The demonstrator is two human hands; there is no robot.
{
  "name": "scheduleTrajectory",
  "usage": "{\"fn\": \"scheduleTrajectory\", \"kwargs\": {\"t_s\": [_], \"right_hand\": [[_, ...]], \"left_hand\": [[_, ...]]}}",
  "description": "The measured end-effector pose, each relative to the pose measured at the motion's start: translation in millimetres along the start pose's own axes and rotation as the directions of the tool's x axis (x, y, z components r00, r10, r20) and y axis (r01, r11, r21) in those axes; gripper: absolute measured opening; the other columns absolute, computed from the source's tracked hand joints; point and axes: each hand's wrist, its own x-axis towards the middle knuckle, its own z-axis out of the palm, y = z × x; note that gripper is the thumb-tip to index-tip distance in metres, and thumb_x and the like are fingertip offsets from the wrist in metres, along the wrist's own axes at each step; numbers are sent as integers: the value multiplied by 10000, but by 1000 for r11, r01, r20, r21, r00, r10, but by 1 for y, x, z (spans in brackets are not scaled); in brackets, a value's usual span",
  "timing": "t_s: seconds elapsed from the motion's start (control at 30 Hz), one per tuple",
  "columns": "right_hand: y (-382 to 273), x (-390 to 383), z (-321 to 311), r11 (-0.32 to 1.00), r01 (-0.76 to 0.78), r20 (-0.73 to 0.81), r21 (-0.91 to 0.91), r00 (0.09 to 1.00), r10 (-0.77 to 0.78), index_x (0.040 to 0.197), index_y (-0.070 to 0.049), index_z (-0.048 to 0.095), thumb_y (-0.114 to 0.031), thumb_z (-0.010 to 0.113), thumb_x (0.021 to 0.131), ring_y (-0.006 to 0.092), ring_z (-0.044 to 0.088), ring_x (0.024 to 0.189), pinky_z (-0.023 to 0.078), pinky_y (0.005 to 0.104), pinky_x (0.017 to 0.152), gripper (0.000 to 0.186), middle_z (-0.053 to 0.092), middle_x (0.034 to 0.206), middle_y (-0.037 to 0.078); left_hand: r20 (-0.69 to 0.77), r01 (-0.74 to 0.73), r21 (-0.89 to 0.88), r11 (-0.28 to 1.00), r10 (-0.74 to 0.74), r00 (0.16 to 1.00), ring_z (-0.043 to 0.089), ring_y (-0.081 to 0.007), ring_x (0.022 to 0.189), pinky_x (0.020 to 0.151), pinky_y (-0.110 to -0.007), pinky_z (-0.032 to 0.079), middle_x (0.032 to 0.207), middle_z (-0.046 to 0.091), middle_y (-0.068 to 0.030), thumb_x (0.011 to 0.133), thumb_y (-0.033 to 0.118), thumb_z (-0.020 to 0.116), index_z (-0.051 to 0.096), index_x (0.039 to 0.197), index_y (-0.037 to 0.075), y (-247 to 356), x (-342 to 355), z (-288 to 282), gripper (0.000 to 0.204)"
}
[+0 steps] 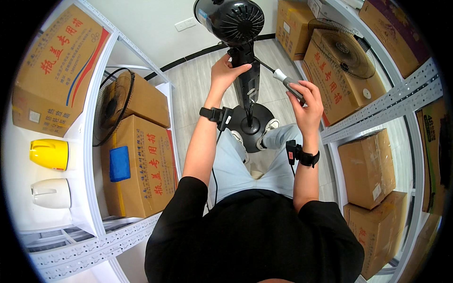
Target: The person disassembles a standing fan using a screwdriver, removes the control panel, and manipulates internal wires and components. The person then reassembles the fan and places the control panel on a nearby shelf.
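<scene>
Fan (241, 24) stands before you. Your left hand (227, 73), half closed, grips its neck (247, 85); your right hand (309, 101) pinches the screwdriver (287, 85), tip at neck, contact unclear. Best brace neck, press along shaft (265, 65), turn slowly.

The top edge cut off the black fan (240, 23) at its far end; its neck (242, 54) hid some fingers of the left hand (224, 74). The tip of the screwdriver (282, 78) was indistinct.
</scene>
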Motion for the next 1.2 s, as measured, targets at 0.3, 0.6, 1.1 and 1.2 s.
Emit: {"fn": "scheduleTrajectory", "kwargs": {"t_s": [0.3, 0.6, 1.1, 1.2], "right_hand": [[-4, -1, 8, 832, -541, 35, 121, 840, 542, 1106, -87, 698, -271, 762, 878, 91, 599, 560, 448, 258, 512, 300, 669, 721, 48], [21, -31, 27, 948, -307, -70, 86, 947, 313, 1117, -88, 705, -161, 788, 837, 122, 648, 775, 482, 248, 539, 301, 684, 965, 74], [-4, -13, 17, 998, -56, -95, 14, 994, 57, 1058, -97, 721, -93, 787, 812, 151, 648, 796, 511, 264, 609, 254, 664, 1046, 73], [9, -19, 23, 889, -309, -139, 337, 918, 371, 1160, -59, 641, -191, 699, 927, 146, 662, 766, 523, 273, 610, 274, 664, 1020, 89]], "left_hand": [[-17, -12, -61, 998, 11, 1000, 478, -55, 530, 491, -234, 355, 617, 558, 40, 655, 384, 883, 692, 1077, 30, -4, -2, -1, 583], [-17, -9, -22, 1000, 9, 1000, 499, -69, 534, 491, -248, 383, 612, 544, 29, 638, 417, 883, 697, 1033, 35, -1, -1, 2, 580], [-4, 1, -97, 995, -1, 1000, 393, -13, 535, 487, -216, 275, 610, 511, 86, 677, 318, 894, 687, 1126, 22, 6, -5, 1, 576], [7, -5, -106, 994, 5, 1000, 398, -14, 536, 489, -212, 281, 614, 520, 84, 677, 315, 895, 688, 1114, 17, 14, -8, 1, 568]]}}
